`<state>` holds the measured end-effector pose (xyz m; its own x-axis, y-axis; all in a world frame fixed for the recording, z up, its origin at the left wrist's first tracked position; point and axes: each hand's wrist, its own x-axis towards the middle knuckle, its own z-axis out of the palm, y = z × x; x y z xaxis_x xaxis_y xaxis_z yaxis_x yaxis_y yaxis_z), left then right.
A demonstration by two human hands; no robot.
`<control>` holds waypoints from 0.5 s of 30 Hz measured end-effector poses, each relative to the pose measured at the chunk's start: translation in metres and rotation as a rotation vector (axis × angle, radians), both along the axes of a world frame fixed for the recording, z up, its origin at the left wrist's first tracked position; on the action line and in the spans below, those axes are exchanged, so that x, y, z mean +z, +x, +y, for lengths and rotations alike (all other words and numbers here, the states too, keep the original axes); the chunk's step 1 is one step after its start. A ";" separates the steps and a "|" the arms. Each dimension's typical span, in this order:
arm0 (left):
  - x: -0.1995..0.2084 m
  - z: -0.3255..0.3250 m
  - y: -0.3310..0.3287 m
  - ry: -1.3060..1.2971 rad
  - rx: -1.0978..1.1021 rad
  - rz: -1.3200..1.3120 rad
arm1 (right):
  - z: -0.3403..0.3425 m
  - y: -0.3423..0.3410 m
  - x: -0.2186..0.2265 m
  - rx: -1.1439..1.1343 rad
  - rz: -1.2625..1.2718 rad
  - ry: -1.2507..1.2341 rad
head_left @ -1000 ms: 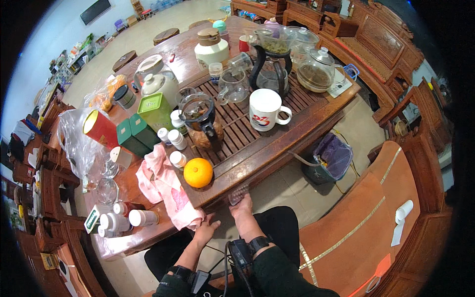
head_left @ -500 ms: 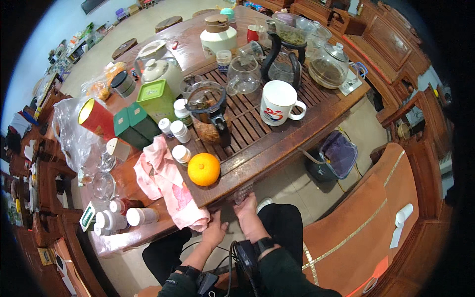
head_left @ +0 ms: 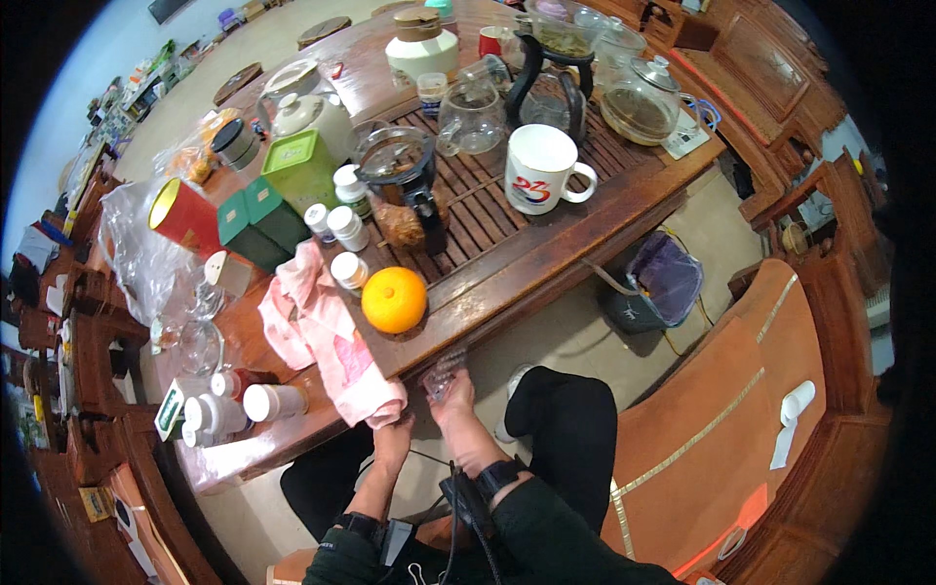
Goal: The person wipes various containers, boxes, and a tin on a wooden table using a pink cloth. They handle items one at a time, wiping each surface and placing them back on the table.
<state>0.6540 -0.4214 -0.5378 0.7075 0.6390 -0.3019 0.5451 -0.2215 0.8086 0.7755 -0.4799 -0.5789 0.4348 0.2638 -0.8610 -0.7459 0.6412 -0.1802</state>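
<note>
My right hand (head_left: 455, 400) is just below the tea table's front edge, its fingers round a small clear bumpy object (head_left: 444, 377) of glass or plastic. The edge partly covers this object, so its kind does not show. Beneath the table corner, my left hand (head_left: 393, 439) reaches up next to the hanging end of a pink towel (head_left: 336, 356); its fingers are mostly hidden. Above both hands an orange (head_left: 394, 299) rests on the corner of the slatted tea table (head_left: 546, 255). Several small white bottles stand behind it, one white bottle (head_left: 349, 270) closest.
A white mug (head_left: 539, 168), a glass pot (head_left: 639, 107) and a black-handled glass pitcher (head_left: 395, 161) stand on the tea tray. Green tins (head_left: 255, 219) and tipped white bottles (head_left: 276, 402) are at left. A lined bin (head_left: 658, 283) stands on the floor at right, by an orange-brown bench cover (head_left: 702, 429).
My right hand has shifted left along the table edge with the clear object. My left hand has moved left, closer under the towel's end. My right knee has swung outward.
</note>
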 end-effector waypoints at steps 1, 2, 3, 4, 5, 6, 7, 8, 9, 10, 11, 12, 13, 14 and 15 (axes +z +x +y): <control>0.003 0.003 -0.001 -0.089 0.059 -0.040 | 0.004 -0.001 -0.001 -0.040 0.002 0.020; 0.008 0.005 -0.002 -0.213 0.157 -0.038 | 0.007 0.000 -0.001 -0.055 0.022 -0.022; 0.014 0.005 -0.003 -0.313 0.230 -0.108 | 0.007 0.002 0.000 -0.051 0.032 -0.081; 0.020 0.001 -0.002 -0.427 0.255 -0.270 | 0.005 0.004 0.002 -0.070 0.006 -0.058; 0.028 0.000 -0.001 -0.567 0.307 -0.287 | 0.000 0.008 0.006 -0.071 -0.030 -0.043; 0.037 -0.002 -0.002 -0.709 0.373 -0.280 | -0.006 0.013 0.010 -0.065 -0.031 -0.070; 0.046 -0.003 -0.001 -0.754 0.372 -0.298 | -0.017 0.017 0.015 -0.064 -0.028 0.002; 0.054 -0.005 -0.001 -0.800 0.370 -0.311 | -0.023 0.022 0.020 -0.059 0.024 -0.038; 0.061 -0.005 0.000 -0.851 0.370 -0.330 | -0.029 0.027 0.026 -0.084 -0.005 -0.024; 0.068 -0.002 0.001 -0.866 0.347 -0.343 | -0.035 0.031 0.032 -0.099 -0.013 -0.024; 0.075 0.000 0.001 -0.900 0.380 -0.360 | -0.040 0.036 0.037 -0.123 -0.018 -0.002; 0.081 0.002 0.000 -0.936 0.414 -0.385 | -0.042 0.039 0.042 -0.135 -0.027 0.025; 0.086 0.003 -0.002 -0.911 0.438 -0.375 | -0.044 0.039 0.046 -0.150 -0.035 0.052; 0.091 0.005 -0.003 -0.926 0.458 -0.353 | -0.045 0.041 0.048 -0.168 -0.047 0.079; 0.096 0.008 -0.006 -0.942 0.424 -0.374 | -0.046 0.040 0.050 -0.192 -0.055 0.072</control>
